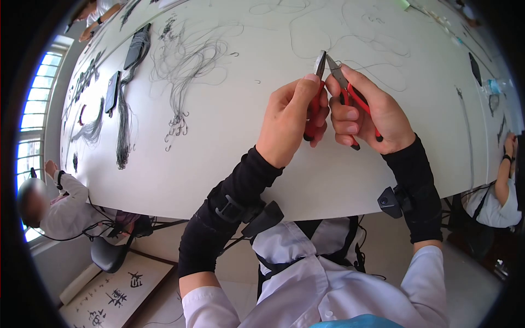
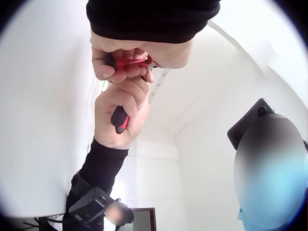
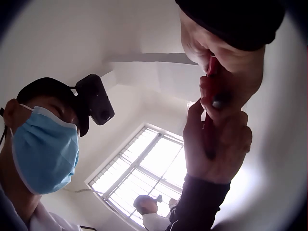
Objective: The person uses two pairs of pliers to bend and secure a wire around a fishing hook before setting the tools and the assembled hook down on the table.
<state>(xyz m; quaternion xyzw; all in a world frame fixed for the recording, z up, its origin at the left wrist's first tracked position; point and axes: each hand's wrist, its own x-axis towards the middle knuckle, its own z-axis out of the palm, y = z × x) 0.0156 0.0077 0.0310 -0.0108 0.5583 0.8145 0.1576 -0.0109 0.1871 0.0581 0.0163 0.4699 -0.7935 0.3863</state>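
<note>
In the head view my left hand [image 1: 287, 117] grips red-handled pliers [image 1: 315, 106], thumb along the upper handle. My right hand [image 1: 385, 112] holds a second pair of red-handled pliers [image 1: 358, 98], fingers curled round the handles. The two tools point away from me, their metal tips close together above the white table [image 1: 235, 175]. Fine line [image 1: 377, 63] trails on the table beyond the right pliers. A small fish hook [image 1: 257, 82] lies left of the hands. In the left wrist view the right hand [image 2: 120, 110] overlaps the left; what the tips hold is too small to tell.
Tangled fishing line [image 1: 199, 60] with several hooks [image 1: 178, 126] spreads on the left. Farther left are a dark line bundle [image 1: 124, 120], a black phone [image 1: 112, 90] and a dark case [image 1: 136, 49]. A plastic bottle [image 1: 496, 86] stands right. Other people sit around the table.
</note>
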